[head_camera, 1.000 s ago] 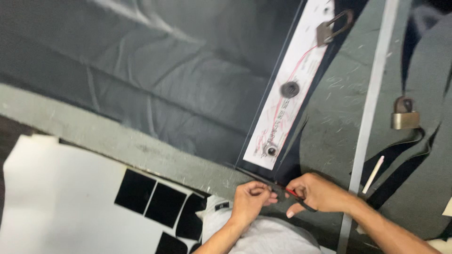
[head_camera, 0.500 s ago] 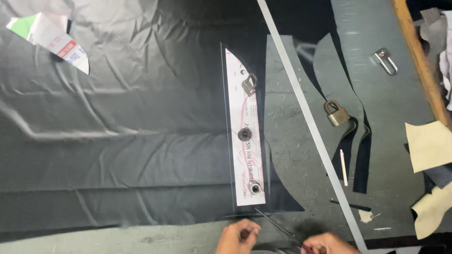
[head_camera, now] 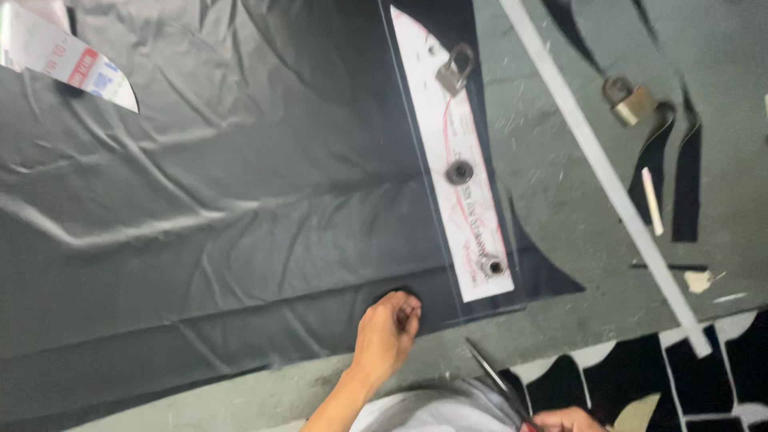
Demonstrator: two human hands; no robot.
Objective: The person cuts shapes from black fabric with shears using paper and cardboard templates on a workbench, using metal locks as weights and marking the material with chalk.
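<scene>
The left hand (head_camera: 387, 326) has left the scissors and now rests on the edge of the black fabric (head_camera: 208, 216), fingers curled over a fold near the cloth's six-o'clock border; whether it pinches the cloth or only presses it I cannot tell; half a second ago both hands were together at the bottom of the view. The right hand (head_camera: 566, 419) sits at five o'clock, mostly cut off by the frame, closed round the handles of the scissors (head_camera: 492, 374), whose blades point up toward eleven o'clock and lie just short of the cloth's edge; the blades look nearly closed. The view has also swung, so the clear ruler (head_camera: 452, 152) now runs from twelve o'clock down to the hand's one o'clock, its lower end just beside the left hand; judged from this, the cloth is being steadied beside the ruler with the scissors held ready. A padlock (head_camera: 630, 101) lies well apart at two o'clock on the grey table (head_camera: 560, 192).
</scene>
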